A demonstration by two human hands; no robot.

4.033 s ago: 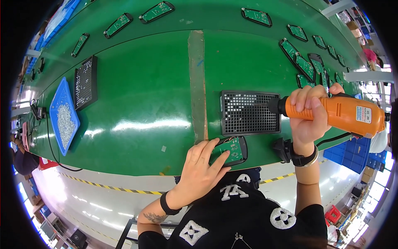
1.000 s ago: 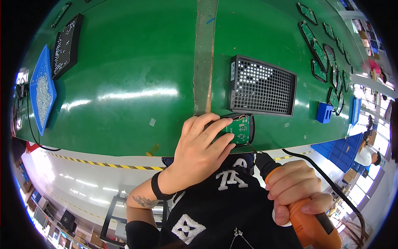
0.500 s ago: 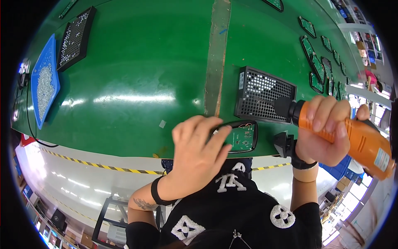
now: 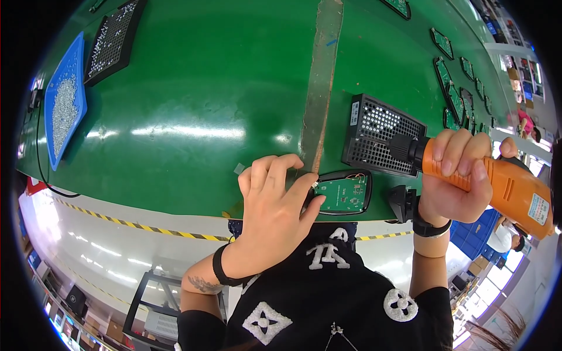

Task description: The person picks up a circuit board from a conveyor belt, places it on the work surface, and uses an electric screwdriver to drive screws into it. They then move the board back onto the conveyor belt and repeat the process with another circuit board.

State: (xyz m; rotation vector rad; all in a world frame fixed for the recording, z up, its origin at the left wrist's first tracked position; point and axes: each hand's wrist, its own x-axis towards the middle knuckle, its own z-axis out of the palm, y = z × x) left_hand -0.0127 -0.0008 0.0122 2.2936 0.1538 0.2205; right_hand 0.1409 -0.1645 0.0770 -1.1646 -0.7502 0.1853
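Note:
An orange electric screwdriver (image 4: 515, 196) with a black nose lies level in my right hand (image 4: 459, 181), the fingers wrapped round its body. Its nose is over the right part of a black screw tray (image 4: 364, 152), a grid of holes partly filled with shiny screws; the bit tip is hidden. My left hand (image 4: 272, 205) is at the left end of a black housing (image 4: 367, 202) holding a green circuit board (image 4: 342, 195). Its thumb and index finger are apart, their tips at the board's left edge, and the other fingers are bent. The hand hides the housing's left end.
A black stand-like holder (image 4: 401, 202) is by the table's front edge. Several board-filled housings (image 4: 451, 88) lie at the far right. At the far left are a blue bin (image 4: 81, 64) of small shiny pieces and another grid tray (image 4: 132, 35). A person (image 4: 503, 240) is beyond the right side.
My left index finger and thumb have drawn back toward the board's left edge, uncovering more of it. The screwdriver stays at the tray in my right hand. The view has shifted slightly.

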